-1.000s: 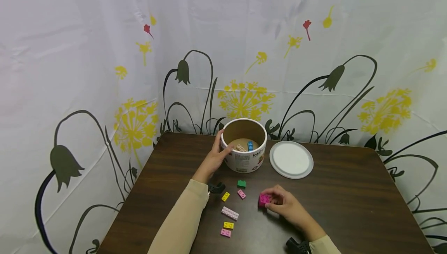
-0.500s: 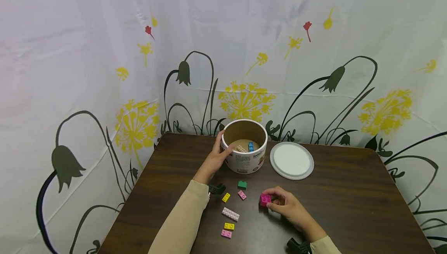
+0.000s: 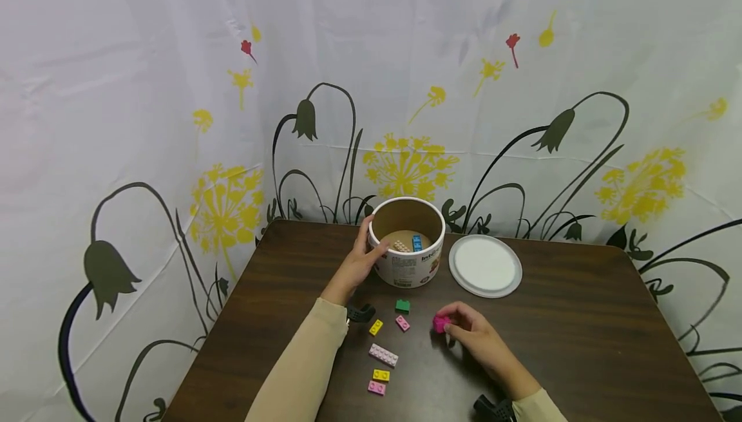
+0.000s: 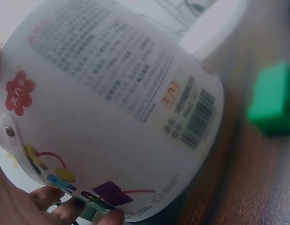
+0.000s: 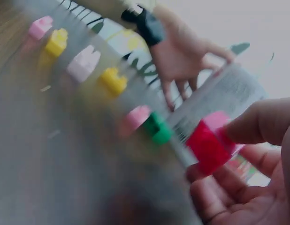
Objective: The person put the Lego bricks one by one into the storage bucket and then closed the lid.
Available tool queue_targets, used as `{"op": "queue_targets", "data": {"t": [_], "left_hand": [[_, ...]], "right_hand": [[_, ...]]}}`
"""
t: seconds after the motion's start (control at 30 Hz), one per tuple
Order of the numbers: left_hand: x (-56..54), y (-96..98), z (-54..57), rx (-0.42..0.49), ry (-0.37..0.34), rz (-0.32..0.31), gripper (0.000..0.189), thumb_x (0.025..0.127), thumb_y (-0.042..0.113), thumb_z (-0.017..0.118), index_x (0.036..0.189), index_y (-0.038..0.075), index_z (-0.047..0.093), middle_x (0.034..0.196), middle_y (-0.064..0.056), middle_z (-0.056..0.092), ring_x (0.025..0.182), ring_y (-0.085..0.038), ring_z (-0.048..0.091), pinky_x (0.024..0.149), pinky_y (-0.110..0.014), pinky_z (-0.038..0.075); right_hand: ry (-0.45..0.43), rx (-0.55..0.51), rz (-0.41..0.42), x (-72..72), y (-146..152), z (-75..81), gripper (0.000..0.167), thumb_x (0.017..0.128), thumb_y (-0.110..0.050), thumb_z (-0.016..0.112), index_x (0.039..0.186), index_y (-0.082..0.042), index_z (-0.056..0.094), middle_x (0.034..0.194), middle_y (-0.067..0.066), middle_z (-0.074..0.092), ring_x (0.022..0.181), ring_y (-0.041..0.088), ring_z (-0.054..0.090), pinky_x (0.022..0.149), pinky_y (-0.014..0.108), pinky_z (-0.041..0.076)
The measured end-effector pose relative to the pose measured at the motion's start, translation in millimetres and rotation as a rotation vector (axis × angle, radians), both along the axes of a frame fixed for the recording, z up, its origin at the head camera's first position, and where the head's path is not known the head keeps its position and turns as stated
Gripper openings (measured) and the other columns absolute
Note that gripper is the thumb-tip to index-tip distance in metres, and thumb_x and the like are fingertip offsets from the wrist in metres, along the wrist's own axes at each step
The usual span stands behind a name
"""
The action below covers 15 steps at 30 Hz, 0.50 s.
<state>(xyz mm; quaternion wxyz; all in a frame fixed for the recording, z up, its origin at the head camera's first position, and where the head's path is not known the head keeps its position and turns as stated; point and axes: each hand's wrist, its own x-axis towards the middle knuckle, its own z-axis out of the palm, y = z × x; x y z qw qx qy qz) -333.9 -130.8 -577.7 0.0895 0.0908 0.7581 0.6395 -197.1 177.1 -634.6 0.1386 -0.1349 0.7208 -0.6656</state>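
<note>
My left hand [image 3: 356,264] grips the side of a white printed bucket [image 3: 402,272], its thumb over the rim. In the left wrist view, its fingers [image 4: 67,211] curl round the lower wall. Inside the bucket lie a blue brick [image 3: 417,243] and a pale beige brick [image 3: 400,247]. To the right, my right hand [image 3: 472,335] pinches a magenta toy brick [image 3: 441,324] between thumb and fingers. That brick [image 5: 211,143] hangs tilted over the tabletop in the right wrist view.
Between the arms lie a green brick [image 3: 402,306], a small pink one [image 3: 402,323], yellow ones [image 3: 376,327], a long pale pink one [image 3: 383,355] and another pink brick [image 3: 377,388]. A white round lid [image 3: 485,266] rests right of the bucket. Behind the table [image 3: 580,319] hangs a flowered curtain [image 3: 371,55].
The right hand has raised the magenta brick slightly off the table and turned it, so its studs no longer face the head camera. The left hand and bucket stay put.
</note>
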Motion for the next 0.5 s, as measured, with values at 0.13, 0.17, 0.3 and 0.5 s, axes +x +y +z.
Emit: {"op": "queue_targets", "data": {"t": [0.13,0.17,0.3,0.5], "left_hand": [[-0.8,0.4,1.9,-0.010,0.010,-0.001,0.085,0.103,0.057,0.070,0.169,0.054,0.016,0.183,-0.010,0.010,0.169,-0.036,0.015,0.134,-0.065,0.020],[-0.9,0.3,2.1,-0.010,0.011,-0.003,0.084,0.104,0.056,0.070,0.169,0.054,0.016,0.183,-0.010,0.010,0.169,-0.036,0.015,0.134,-0.065,0.020],[-2.2,-0.3,1.3,-0.011,0.021,-0.004,0.084,0.105,0.052,0.069,0.170,0.050,0.017,0.183,-0.011,0.012,0.169,-0.036,0.015,0.134,-0.065,0.018],[-3.2,0.2,1.4,-0.022,0.036,-0.003,0.084,0.105,0.050,0.070,0.171,0.047,0.018,0.183,-0.011,0.013,0.169,-0.036,0.015,0.134,-0.066,0.017]], "right_hand": [[0.108,0.008,0.050,-10.8,-5.5,32.3,0.020,0.109,-0.009,0.064,0.127,0.000,0.066,0.119,0.017,0.072,0.099,0.012,0.068,0.084,0.028,0.058],[0.125,-0.001,0.054,-15.2,-6.8,41.1,0.019,0.110,-0.010,0.063,0.126,-0.001,0.066,0.119,0.017,0.072,0.099,0.011,0.068,0.084,0.027,0.057],[0.147,-0.025,0.023,-37.4,-14.1,77.5,0.021,0.112,-0.017,0.062,0.129,-0.004,0.065,0.123,0.020,0.069,0.105,0.016,0.068,0.087,0.028,0.057],[0.179,-0.072,-0.089,-83.2,-27.4,114.5,0.025,0.113,-0.020,0.062,0.130,-0.003,0.065,0.120,0.009,0.070,0.109,0.028,0.064,0.092,0.031,0.054]]}}
